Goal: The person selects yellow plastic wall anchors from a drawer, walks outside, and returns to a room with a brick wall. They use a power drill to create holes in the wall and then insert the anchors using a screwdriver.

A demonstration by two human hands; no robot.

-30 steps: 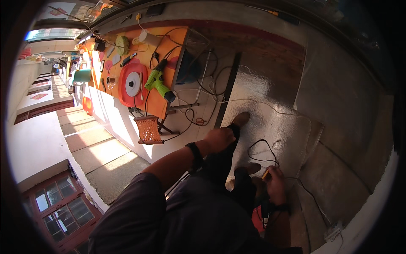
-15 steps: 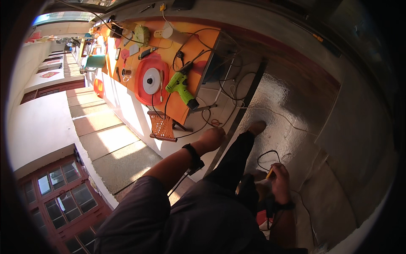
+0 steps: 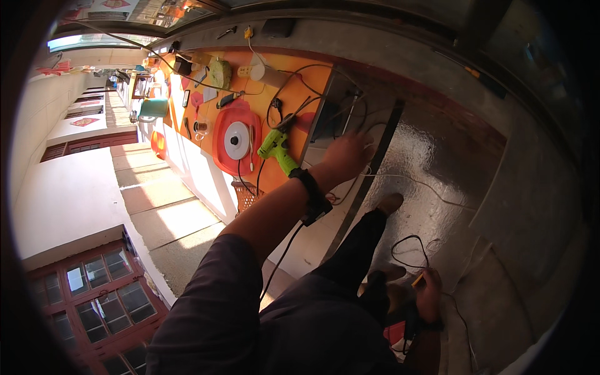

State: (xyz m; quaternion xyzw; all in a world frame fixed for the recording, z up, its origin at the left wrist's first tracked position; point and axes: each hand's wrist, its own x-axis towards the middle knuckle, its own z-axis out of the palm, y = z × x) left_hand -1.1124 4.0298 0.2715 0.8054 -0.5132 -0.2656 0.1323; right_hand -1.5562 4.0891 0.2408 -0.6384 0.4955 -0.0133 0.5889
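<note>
My left hand point(image 3: 350, 156) reaches out past the table's near corner, over the loose cables; its fingers are blurred, and I cannot make out anything in them. Lower right, my right hand point(image 3: 429, 295) is closed around a slim yellow handle point(image 3: 417, 280), with a black cord point(image 3: 407, 239) looping beside it. Close by the left forearm lies a bright green pistol-shaped power tool point(image 3: 278, 150) on the table, its lower end hidden behind the wrist. Left of it, a red tray point(image 3: 220, 139) holds a white disc point(image 3: 237, 141) with a black centre.
An orange patterned tablecloth point(image 3: 294, 65) carries a white cylinder point(image 3: 269, 75), a green block point(image 3: 220, 74) and several small tools. A woven stool point(image 3: 245, 199) stands partly under the table. Black and white cables point(image 3: 412, 180) trail across the shiny floor sheet point(image 3: 406, 150). My feet are below.
My left hand has moved up and to the right, from beside the stool to above the cables, now covering part of the green tool. My right hand keeps hold of the yellow handle.
</note>
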